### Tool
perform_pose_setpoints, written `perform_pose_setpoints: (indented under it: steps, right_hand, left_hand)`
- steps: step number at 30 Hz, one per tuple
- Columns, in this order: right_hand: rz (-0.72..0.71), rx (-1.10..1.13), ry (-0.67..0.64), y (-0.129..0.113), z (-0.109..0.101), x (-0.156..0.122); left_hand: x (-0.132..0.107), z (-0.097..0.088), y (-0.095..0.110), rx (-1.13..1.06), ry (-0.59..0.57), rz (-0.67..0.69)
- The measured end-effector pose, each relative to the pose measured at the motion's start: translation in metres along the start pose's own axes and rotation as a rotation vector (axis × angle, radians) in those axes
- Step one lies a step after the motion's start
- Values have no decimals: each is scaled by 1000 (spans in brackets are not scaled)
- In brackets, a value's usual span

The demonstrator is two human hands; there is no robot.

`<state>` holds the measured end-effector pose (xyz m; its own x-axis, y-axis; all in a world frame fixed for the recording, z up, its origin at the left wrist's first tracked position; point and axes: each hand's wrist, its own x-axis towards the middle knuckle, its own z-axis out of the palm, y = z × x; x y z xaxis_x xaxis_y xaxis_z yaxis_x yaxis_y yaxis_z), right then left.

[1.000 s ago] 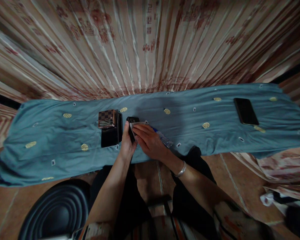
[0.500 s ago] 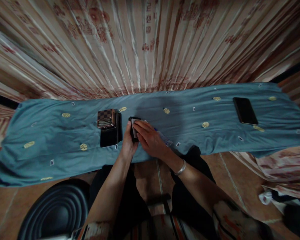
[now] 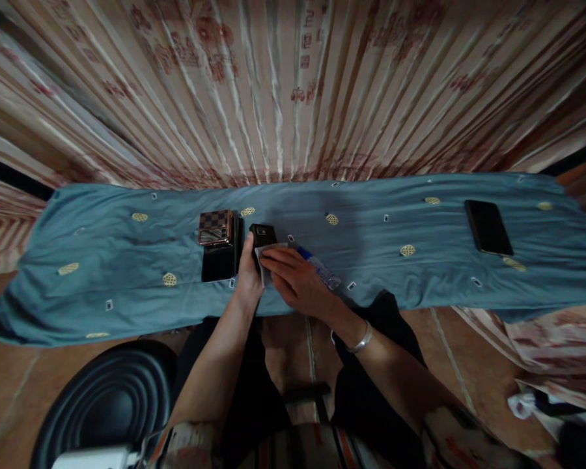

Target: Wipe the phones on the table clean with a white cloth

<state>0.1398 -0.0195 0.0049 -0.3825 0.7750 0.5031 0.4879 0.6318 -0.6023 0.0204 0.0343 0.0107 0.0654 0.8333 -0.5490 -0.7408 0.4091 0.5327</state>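
My left hand (image 3: 249, 277) is closed around the side of a black phone (image 3: 262, 232), above the near half of the cloth-covered table. A camera patch shows at the phone's far end. My right hand (image 3: 299, 280) presses a thin pale wipe (image 3: 265, 278) flat against the phone's lower part, fingers together over it. Beside the right hand lies a clear packet with a blue end (image 3: 326, 272), partly hidden by that hand. Left of my hands, a checkered folding phone (image 3: 215, 227) rests on dark flat phones (image 3: 218, 264).
A blue-green cloth (image 3: 112, 254) with pineapple prints covers the long table. Far right on it lies another black phone (image 3: 488, 227). A patterned curtain (image 3: 283, 130) hangs behind the table. A black round stool (image 3: 107, 404) stands at lower left.
My right hand has slid the wipe towards me along the phone, uncovering its far end with the camera patch. My left hand still grips the phone. The view has shifted slightly.
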Motion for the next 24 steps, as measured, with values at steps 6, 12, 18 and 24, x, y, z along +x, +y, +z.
perform_pose_setpoints:
  steps: [6,12,18,24]
  right_hand:
    - [48,-42,51,5,-1,-1]
    - [133,-98,95,18,1,-2]
    - [191,-127,149,32,3,-2]
    - [193,-137,180,35,1,1]
  left_hand:
    - [1,1,-1,-27,11,16]
    - [0,0,-6,-3,-23,40]
    - [3,-4,-13,32,-77,17]
    - [4,-3,-23,50,-72,0]
